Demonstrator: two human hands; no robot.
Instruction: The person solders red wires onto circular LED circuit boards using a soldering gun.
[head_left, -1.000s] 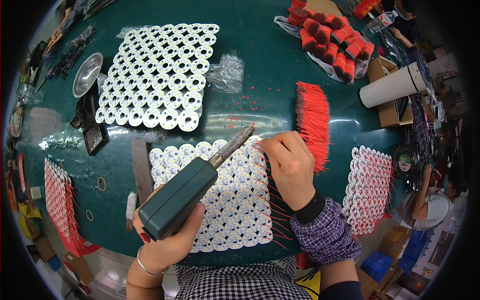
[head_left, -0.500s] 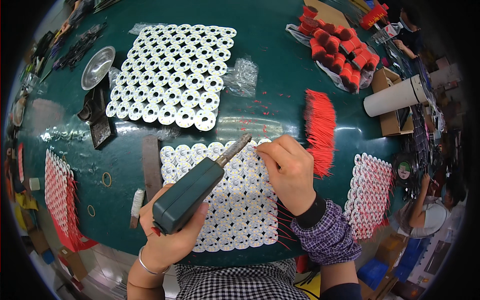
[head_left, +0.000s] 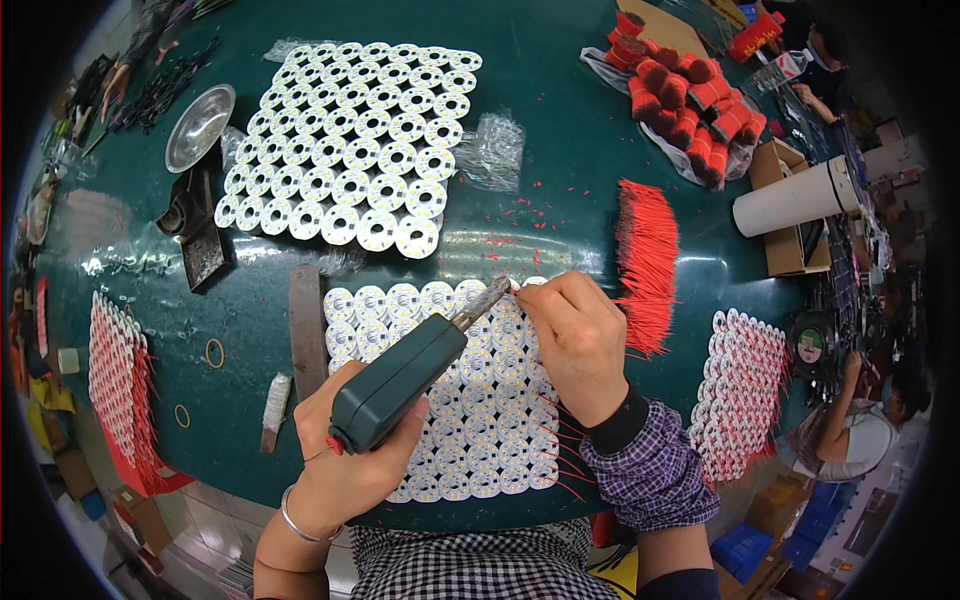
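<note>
My left hand (head_left: 355, 475) is wrapped round a dark green soldering gun (head_left: 395, 385). Its greyish tip meets the upper right part of a panel of round white LED boards (head_left: 450, 430), which lies flat before me. Beside that tip, my right hand (head_left: 580, 345) pinches with thumb and forefinger at the panel's top edge; a speck of red shows there, probably a red wire, mostly hidden by the fingers. Several thin red wires (head_left: 570, 465) stick out from the panel's right side. To the right of my hand lies a row of loose red wires (head_left: 648, 265).
Stacked LED panels (head_left: 330, 175) stand at the far left-centre. Wired panels lie at the left (head_left: 118, 385) and right (head_left: 738, 390). Red wire bundles (head_left: 690, 110) sit back right, near a white cylinder (head_left: 795, 198). A metal bar (head_left: 306, 330) borders my panel. Co-workers are at the right.
The soldering gun and my left hand have moved slightly right, bringing the tip closer to my right fingertips. My right hand keeps its pinch at nearly the same spot.
</note>
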